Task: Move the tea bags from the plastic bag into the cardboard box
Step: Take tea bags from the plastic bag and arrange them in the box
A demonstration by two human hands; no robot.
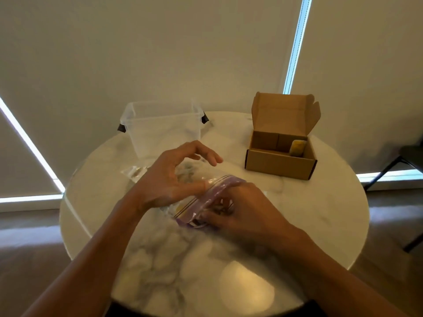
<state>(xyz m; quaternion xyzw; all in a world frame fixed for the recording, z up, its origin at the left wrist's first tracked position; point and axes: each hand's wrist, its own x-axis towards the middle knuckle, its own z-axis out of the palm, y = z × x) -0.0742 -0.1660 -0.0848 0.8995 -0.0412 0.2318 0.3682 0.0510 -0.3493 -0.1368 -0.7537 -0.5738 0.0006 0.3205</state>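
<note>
While left hand [168, 179] spreads, right hand [248, 210] grip curls round crinkly plastic bag [225, 183], purple-rimmed.

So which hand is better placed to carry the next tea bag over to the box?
Right hand, likely: its fingers are inside the plastic bag mouth, and the cardboard box stands on that side.

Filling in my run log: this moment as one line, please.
left hand rests on plastic bag | right hand reaches into its mouth | one tea bag in cardboard box
</note>
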